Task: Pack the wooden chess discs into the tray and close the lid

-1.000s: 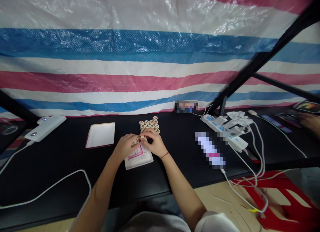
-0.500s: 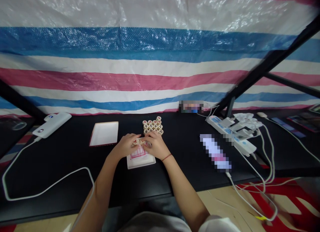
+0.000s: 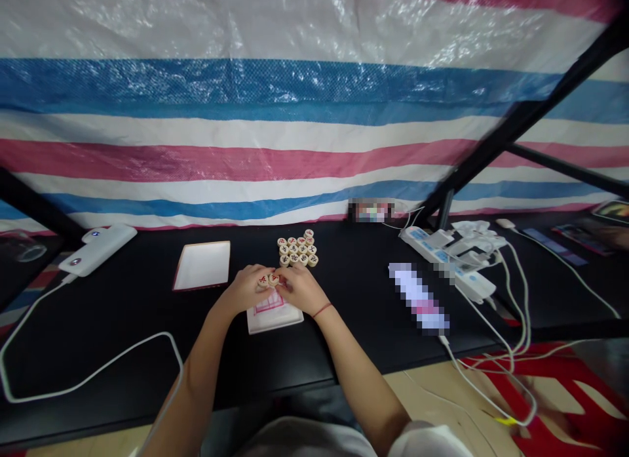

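"What had changed at your hands?"
"Your right hand (image 3: 303,292) had drawn back from the stack (image 3: 297,248), so its front row, partly covered half a second earlier, showed whole. Two red-marked pieces (image 3: 263,281) faced you side by side, where only one had read clearly."
"What was hard to make out?"
"Your hands hid the far end of the box (image 3: 275,322); whether the pieces touched it couldn't be told."
"And your pose?"
"Your left hand (image 3: 244,290) curved in from the left, your right from the opposite side. Your fingers pinched the pieces between them, over the box's far part."
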`<action>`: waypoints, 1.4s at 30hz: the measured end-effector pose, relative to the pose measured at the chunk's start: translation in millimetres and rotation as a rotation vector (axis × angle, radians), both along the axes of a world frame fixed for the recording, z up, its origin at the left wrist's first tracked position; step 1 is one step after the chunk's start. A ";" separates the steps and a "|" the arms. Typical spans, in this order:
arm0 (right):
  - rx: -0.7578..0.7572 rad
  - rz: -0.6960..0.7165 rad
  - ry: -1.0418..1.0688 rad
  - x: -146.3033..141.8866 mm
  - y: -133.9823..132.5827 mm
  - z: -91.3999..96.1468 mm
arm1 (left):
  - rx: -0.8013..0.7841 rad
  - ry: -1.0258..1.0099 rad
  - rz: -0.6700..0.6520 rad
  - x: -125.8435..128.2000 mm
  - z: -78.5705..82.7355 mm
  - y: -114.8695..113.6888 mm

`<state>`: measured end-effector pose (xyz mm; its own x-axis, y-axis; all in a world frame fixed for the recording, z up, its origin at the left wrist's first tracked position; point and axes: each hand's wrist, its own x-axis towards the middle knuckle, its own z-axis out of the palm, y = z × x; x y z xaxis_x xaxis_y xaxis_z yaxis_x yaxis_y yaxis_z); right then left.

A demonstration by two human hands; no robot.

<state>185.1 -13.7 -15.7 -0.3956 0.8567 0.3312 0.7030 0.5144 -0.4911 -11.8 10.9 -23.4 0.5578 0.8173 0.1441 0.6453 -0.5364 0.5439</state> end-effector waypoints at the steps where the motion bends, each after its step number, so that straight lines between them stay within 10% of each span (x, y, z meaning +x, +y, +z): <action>1: -0.005 0.007 0.021 -0.2 -0.5 -0.2 | -0.001 0.004 0.007 0.6 1.1 -0.8; 7: -0.008 -0.028 0.253 14.8 0.0 7.7 | 0.019 0.080 0.068 10.7 12.6 -6.1; 12: 0.022 -0.430 0.172 42.3 38.9 28.0 | 0.053 0.158 0.097 17.7 14.5 -8.4; 16: -0.271 -0.709 -0.186 48.5 89.4 46.3 | 0.043 0.112 0.097 17.5 16.0 -10.3; 20: -0.582 -0.691 -0.426 38.8 122.7 53.6 | 0.003 0.105 0.081 15.8 19.3 -11.4; 26: -0.611 -0.672 -0.484 30.4 136.6 58.1 | -0.006 0.097 0.058 12.2 17.9 -10.7; 33: -0.285 -0.596 -0.212 24.9 83.0 68.3 | 0.142 -0.059 0.093 14.4 17.9 -11.7; 37: -0.264 -0.216 0.273 7.8 29.5 41.9 | 0.145 -0.205 0.083 20.0 19.0 -13.0; 42: -0.184 -0.180 0.528 -11.6 1.4 12.9 | 0.111 -0.285 0.098 23.5 18.2 -15.5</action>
